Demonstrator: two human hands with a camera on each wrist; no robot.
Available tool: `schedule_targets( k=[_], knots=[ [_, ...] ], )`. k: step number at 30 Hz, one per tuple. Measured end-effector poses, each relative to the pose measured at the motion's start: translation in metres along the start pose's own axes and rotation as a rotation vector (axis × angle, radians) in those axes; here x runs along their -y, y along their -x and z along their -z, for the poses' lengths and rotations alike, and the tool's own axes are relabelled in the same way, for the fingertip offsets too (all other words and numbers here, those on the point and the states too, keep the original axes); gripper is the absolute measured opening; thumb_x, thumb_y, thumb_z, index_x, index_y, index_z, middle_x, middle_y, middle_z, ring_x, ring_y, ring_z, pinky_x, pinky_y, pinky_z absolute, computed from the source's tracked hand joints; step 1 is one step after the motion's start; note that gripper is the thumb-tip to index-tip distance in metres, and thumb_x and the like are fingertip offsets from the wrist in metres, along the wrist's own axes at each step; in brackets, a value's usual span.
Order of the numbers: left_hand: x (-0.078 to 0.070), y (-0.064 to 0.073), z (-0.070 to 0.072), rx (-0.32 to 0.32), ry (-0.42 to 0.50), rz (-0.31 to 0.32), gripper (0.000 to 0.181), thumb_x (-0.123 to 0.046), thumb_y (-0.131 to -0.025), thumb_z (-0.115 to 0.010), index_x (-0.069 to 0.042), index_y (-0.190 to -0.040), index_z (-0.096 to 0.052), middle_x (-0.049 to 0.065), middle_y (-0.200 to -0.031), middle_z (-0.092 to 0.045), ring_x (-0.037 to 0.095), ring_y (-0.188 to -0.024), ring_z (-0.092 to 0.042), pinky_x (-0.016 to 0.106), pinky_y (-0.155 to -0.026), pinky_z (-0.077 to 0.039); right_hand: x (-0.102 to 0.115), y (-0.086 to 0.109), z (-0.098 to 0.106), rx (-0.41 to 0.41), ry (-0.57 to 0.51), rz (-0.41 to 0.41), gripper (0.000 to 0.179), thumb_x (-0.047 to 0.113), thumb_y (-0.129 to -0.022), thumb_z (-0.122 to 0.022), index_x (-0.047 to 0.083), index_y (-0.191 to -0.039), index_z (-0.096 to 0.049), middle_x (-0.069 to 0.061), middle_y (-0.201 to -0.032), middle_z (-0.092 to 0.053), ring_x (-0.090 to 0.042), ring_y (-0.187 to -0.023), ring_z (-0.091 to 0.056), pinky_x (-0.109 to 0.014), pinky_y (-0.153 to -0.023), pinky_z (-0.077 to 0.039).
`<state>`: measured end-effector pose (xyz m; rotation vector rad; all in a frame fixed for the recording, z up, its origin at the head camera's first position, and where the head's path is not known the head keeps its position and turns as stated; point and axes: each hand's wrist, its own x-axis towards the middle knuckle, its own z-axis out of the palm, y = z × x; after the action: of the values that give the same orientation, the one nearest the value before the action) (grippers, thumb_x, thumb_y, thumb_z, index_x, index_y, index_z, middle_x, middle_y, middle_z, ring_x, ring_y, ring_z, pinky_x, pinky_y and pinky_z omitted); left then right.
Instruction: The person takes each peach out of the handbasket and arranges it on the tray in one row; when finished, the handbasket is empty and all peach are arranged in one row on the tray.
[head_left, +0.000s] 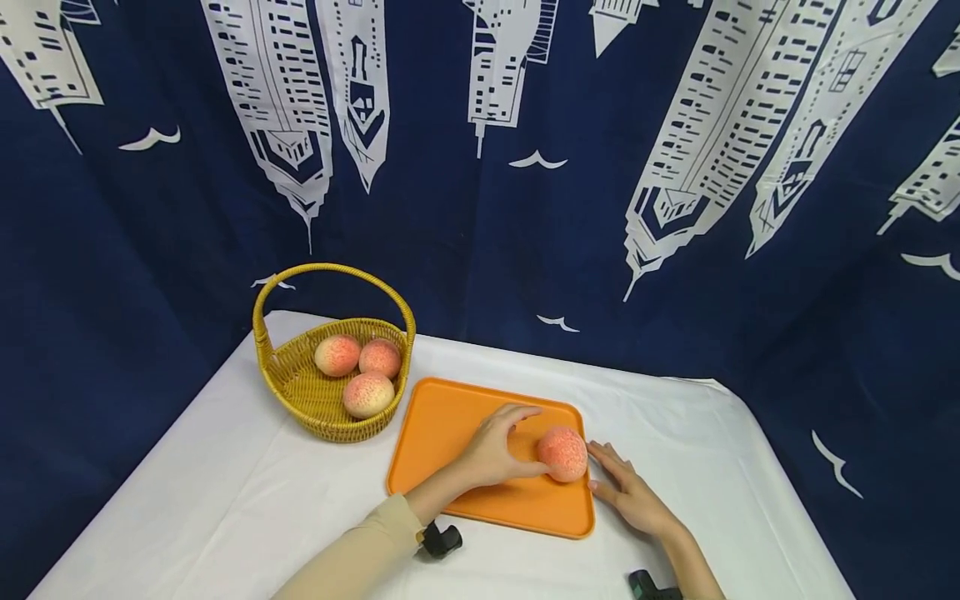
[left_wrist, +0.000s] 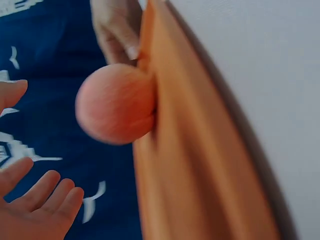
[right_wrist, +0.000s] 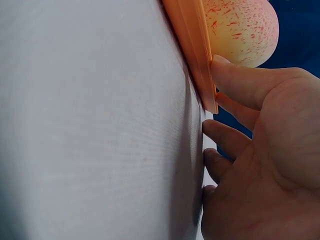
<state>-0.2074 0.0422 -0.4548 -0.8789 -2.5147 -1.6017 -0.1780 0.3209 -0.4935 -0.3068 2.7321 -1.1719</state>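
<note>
The left hand is held over the tray at nine o'clock from the nearest peach, its thumb and fingers spread well apart; in the left wrist view a gap is seen between them and the fruit. The right hand is placed at four o'clock from that peach, its fingers loosely extended and the tray's rim touched by the thumb. The peach is carried on the orange tray, towards its three o'clock edge.

The left forearm is covered by a beige sleeve, and a black device is worn at that wrist. At ten o'clock from the tray, a yellow woven basket is set with its handle upright. Three peaches are held inside, at twelve, two and four o'clock. Everything is supported by a white-covered table, beyond which, at twelve o'clock, a navy curtain is hung, printed with white buildings and birds.
</note>
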Motion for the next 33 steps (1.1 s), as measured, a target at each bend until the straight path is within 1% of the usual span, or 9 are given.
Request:
schedule_targets(
  k=[3, 6, 11, 13, 15, 19, 22, 29, 33],
  knots=[
    [-0.007, 0.015, 0.024, -0.006, 0.011, -0.025, 0.072, -0.028, -0.070, -0.087, -0.019, -0.136, -0.057, 0.002, -0.133, -0.058, 0.030, -0.115, -0.056, 0.042, -0.098, -0.048, -0.002, 0.003, -0.001, 0.000, -0.007, 0.002, 0.063, 0.028, -0.093, -0.063, 0.008, -0.149, -0.041, -0.023, -0.158, -0.027, -0.046, -0.148, -0.006, -0.067, -0.115, 0.004],
    [-0.009, 0.031, 0.053, -0.049, 0.007, -0.046, 0.070, -0.024, -0.072, -0.086, -0.017, -0.136, -0.057, 0.005, -0.134, -0.057, 0.029, -0.116, -0.055, 0.045, -0.097, -0.048, -0.002, 0.006, -0.002, -0.003, -0.017, -0.001, 0.063, 0.027, -0.093, -0.064, 0.008, -0.148, -0.042, -0.023, -0.157, -0.028, -0.047, -0.148, -0.006, -0.067, -0.114, 0.003],
    [0.007, 0.049, 0.112, -0.244, -0.063, -0.080, 0.069, -0.014, -0.072, -0.085, -0.007, -0.134, -0.056, 0.014, -0.132, -0.058, 0.032, -0.117, -0.055, 0.052, -0.094, -0.050, -0.002, 0.006, -0.003, -0.005, -0.021, -0.007, 0.062, 0.026, -0.092, -0.064, 0.009, -0.148, -0.042, -0.022, -0.157, -0.028, -0.046, -0.148, -0.006, -0.067, -0.115, 0.004],
    [0.019, 0.054, 0.134, -0.332, -0.081, -0.052, 0.069, -0.009, -0.071, -0.085, -0.003, -0.133, -0.056, 0.018, -0.129, -0.058, 0.035, -0.115, -0.056, 0.054, -0.092, -0.050, -0.001, 0.005, -0.003, -0.003, -0.018, -0.010, 0.062, 0.027, -0.092, -0.064, 0.010, -0.148, -0.042, -0.022, -0.157, -0.028, -0.046, -0.148, -0.006, -0.067, -0.115, 0.004],
    [0.032, 0.060, 0.154, -0.378, -0.083, 0.005, 0.071, -0.005, -0.070, -0.085, -0.001, -0.134, -0.054, 0.021, -0.127, -0.058, 0.038, -0.113, -0.056, 0.055, -0.092, -0.050, -0.001, 0.005, -0.003, -0.003, -0.016, -0.008, 0.063, 0.027, -0.093, -0.064, 0.009, -0.148, -0.042, -0.022, -0.157, -0.028, -0.047, -0.148, -0.006, -0.067, -0.115, 0.003],
    [0.054, 0.066, 0.180, -0.337, -0.048, 0.098, 0.074, -0.003, -0.072, -0.083, 0.001, -0.138, -0.050, 0.023, -0.135, -0.053, 0.041, -0.122, -0.050, 0.057, -0.099, -0.045, 0.000, 0.006, -0.002, -0.009, -0.020, 0.006, 0.062, 0.027, -0.093, -0.064, 0.007, -0.148, -0.042, -0.023, -0.157, -0.028, -0.048, -0.147, -0.006, -0.068, -0.114, 0.003],
    [0.062, 0.068, 0.191, -0.279, -0.025, 0.126, 0.074, -0.003, -0.075, -0.081, 0.004, -0.140, -0.047, 0.022, -0.144, -0.047, 0.042, -0.129, -0.045, 0.058, -0.103, -0.042, 0.001, 0.005, -0.001, -0.010, -0.034, 0.015, 0.062, 0.025, -0.093, -0.064, 0.007, -0.147, -0.042, -0.024, -0.157, -0.027, -0.048, -0.147, -0.006, -0.068, -0.114, 0.004],
    [0.070, 0.070, 0.201, -0.195, -0.020, 0.230, 0.071, -0.010, -0.080, -0.079, 0.004, -0.141, -0.045, 0.024, -0.144, -0.047, 0.044, -0.131, -0.042, 0.058, -0.104, -0.040, 0.004, 0.003, 0.000, -0.005, -0.045, 0.019, 0.061, 0.025, -0.092, -0.064, 0.007, -0.147, -0.043, -0.024, -0.157, -0.027, -0.048, -0.147, -0.005, -0.067, -0.114, 0.004],
    [0.073, 0.069, 0.204, -0.175, -0.011, 0.251, 0.069, -0.011, -0.081, -0.077, 0.005, -0.140, -0.045, 0.025, -0.142, -0.048, 0.045, -0.127, -0.044, 0.059, -0.104, -0.039, 0.003, 0.002, -0.001, -0.010, -0.042, 0.021, 0.061, 0.025, -0.092, -0.064, 0.007, -0.147, -0.043, -0.024, -0.157, -0.028, -0.048, -0.147, -0.006, -0.067, -0.114, 0.004]
  ],
)
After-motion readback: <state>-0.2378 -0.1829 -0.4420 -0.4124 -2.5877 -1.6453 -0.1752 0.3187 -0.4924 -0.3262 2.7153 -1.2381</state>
